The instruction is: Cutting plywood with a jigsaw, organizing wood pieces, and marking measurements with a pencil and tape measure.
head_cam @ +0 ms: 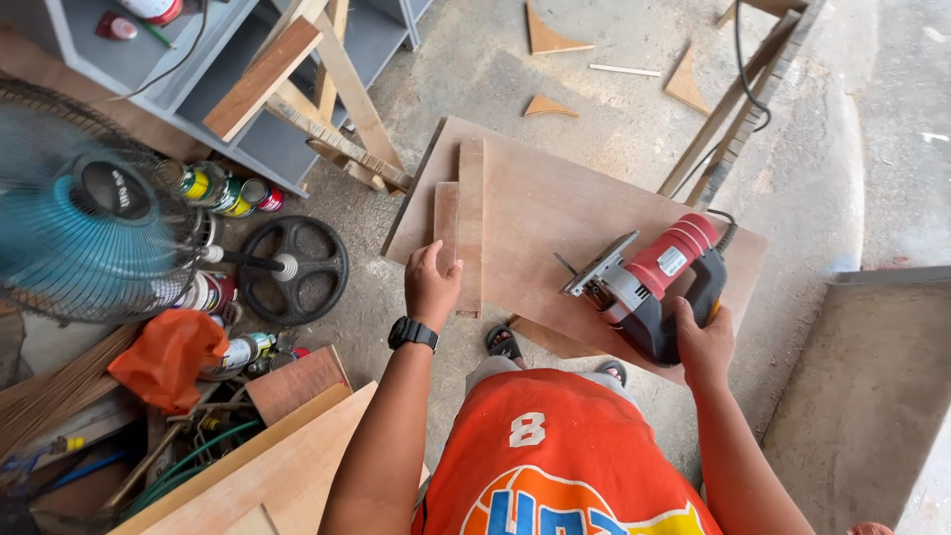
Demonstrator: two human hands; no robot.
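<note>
My right hand (701,342) grips the black handle of a red and grey jigsaw (649,282), which is lifted and tilted over a brown plywood board (555,208). The saw's blade and metal base plate point left. My left hand (431,284), with a black watch on the wrist, rests fingers down on the near end of two narrow wood strips (461,223) lying on the left part of the board. The saw's black cord runs away toward the top right.
A blue standing fan (84,213) is at the left, with spray cans (223,190), an orange bag (168,357) and tools around it. Grey shelving (248,119), wooden frames (728,109) and wood offcuts (550,40) lie on the concrete floor. Plywood sheets (277,466) lean at bottom left.
</note>
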